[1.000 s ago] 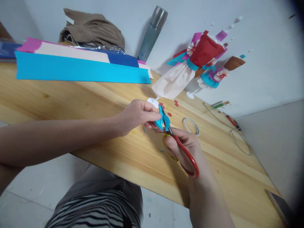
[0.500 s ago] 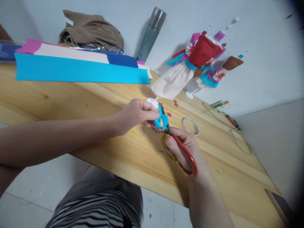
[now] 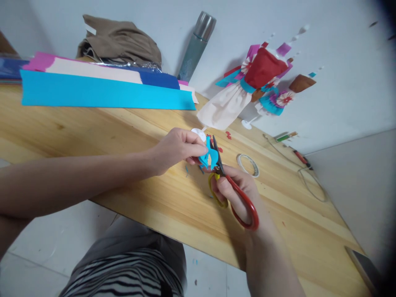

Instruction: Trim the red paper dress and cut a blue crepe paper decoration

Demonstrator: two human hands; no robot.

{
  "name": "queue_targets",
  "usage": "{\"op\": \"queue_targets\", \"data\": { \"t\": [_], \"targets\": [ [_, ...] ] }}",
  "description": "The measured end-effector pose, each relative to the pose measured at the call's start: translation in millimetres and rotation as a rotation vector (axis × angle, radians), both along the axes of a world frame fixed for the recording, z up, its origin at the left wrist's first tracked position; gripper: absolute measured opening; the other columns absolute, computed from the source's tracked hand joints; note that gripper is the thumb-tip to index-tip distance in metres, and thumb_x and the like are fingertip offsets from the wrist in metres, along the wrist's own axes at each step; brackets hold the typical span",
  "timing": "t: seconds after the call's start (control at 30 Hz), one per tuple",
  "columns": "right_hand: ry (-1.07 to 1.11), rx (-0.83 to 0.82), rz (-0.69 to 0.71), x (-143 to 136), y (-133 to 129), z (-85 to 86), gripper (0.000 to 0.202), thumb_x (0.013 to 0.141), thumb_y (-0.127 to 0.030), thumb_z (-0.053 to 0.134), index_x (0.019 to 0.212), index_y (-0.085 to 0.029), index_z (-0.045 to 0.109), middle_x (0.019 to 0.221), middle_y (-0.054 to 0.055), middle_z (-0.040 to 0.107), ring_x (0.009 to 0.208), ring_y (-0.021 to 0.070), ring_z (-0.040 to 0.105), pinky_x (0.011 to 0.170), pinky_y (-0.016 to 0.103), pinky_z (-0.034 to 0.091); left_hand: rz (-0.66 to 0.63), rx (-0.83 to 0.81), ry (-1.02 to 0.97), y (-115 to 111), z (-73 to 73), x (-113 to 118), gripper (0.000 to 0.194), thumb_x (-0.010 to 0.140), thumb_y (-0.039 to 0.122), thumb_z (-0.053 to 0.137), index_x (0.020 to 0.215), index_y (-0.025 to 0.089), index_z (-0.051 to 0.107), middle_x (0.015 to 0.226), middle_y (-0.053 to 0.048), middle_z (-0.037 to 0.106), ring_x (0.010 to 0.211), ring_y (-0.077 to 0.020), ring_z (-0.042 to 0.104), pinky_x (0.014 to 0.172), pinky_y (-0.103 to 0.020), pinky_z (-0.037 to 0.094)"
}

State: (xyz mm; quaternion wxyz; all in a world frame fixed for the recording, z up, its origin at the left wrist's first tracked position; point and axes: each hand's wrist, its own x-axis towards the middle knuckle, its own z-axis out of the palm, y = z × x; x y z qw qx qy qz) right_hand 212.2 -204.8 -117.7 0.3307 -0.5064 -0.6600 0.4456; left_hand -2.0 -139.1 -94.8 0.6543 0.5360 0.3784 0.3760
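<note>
Between the thumb and fingers of my left hand (image 3: 182,147) is a small cut piece of blue crepe paper (image 3: 212,157), curled and partly hidden by the fingertips. My right hand (image 3: 239,189) is closed around the scissors (image 3: 244,204), which have one red and one yellow handle loop. Their dark blades are spread and reach up along the right side of the blue piece. Beneath the hands, small blue scraps lie on the wooden table (image 3: 148,194). Several red paper bits (image 3: 228,135) lie just beyond the blades, near a white round base (image 3: 198,134).
Long paper strips, the front one a blue strip (image 3: 108,93), lie at the back left near a brown cloth (image 3: 123,41) and a thermos (image 3: 197,49). Paper dress figures (image 3: 262,70) stand along the wall. A tape roll (image 3: 248,165) and a cable (image 3: 309,185) are on the right.
The scissor blades have opened wider, and the scissors have shifted slightly. My left hand keeps its pinch on the blue paper in almost the same spot.
</note>
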Motion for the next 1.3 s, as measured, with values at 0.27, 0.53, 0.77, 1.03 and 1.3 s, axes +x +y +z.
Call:
{"op": "queue_targets", "data": {
  "t": [0.27, 0.53, 0.77, 1.03, 1.3],
  "targets": [
    [-0.160, 0.041, -0.111, -6.9, 4.4, 8.2, 0.055, 0.084, -0.071, 0.072, 0.100, -0.019, 0.077, 0.062, -0.004, 0.049, 0.052, 0.0130, 0.040, 0.051, 0.029, 0.032, 0.018, 0.146, 0.028, 6.5, -6.4, -0.5, 0.023, 0.079, 0.008, 0.065, 0.057, 0.013, 0.068, 0.060, 0.000, 0.067, 0.060, -0.0083, 0.060, 0.061, -0.018, 0.048],
    [-0.755, 0.078, -0.247, -9.8, 10.7, 1.6, 0.057, 0.078, -0.040, 0.078, 0.131, -0.017, 0.076, 0.080, 0.007, 0.075, 0.070, 0.0252, 0.067, 0.067, 0.036, 0.048, 0.038, 0.172, 0.064, 9.2, -9.3, -0.2, 0.026, 0.080, 0.007, 0.065, 0.055, 0.013, 0.066, 0.056, 0.002, 0.064, 0.059, -0.0076, 0.059, 0.061, -0.018, 0.048],
    [-0.811, 0.174, -0.069, -2.7, 12.0, -3.1, 0.048, 0.086, -0.020, 0.069, 0.132, -0.025, 0.077, 0.103, 0.010, 0.081, 0.085, 0.0281, 0.076, 0.077, 0.039, 0.055, 0.055, -0.007, 0.116, 12.5, -9.9, -0.7, 0.025, 0.084, 0.008, 0.067, 0.059, 0.012, 0.069, 0.058, 0.000, 0.069, 0.058, -0.0074, 0.063, 0.061, -0.017, 0.050],
    [-0.101, 0.293, -0.378, -4.5, 18.3, -8.3, 0.023, 0.089, -0.044, 0.073, 0.095, -0.024, 0.083, 0.095, 0.011, 0.084, 0.082, 0.0290, 0.077, 0.080, 0.045, 0.060, 0.045, 0.011, 0.154, 14.8, -18.5, 1.5, 0.024, 0.084, 0.012, 0.070, 0.061, 0.013, 0.072, 0.059, -0.001, 0.071, 0.056, -0.0071, 0.063, 0.060, -0.016, 0.049],
    [0.264, 0.101, -0.246, -24.0, 16.0, -10.4, 0.029, 0.072, -0.045, 0.093, 0.087, -0.024, 0.081, 0.084, 0.005, 0.081, 0.074, 0.0208, 0.071, 0.073, 0.037, 0.058, -0.057, 0.227, 0.128, 6.9, -27.4, 4.6, 0.014, 0.080, 0.018, 0.072, 0.067, 0.014, 0.076, 0.066, -0.001, 0.075, 0.062, -0.0096, 0.066, 0.064, -0.019, 0.054]
  ]
}}
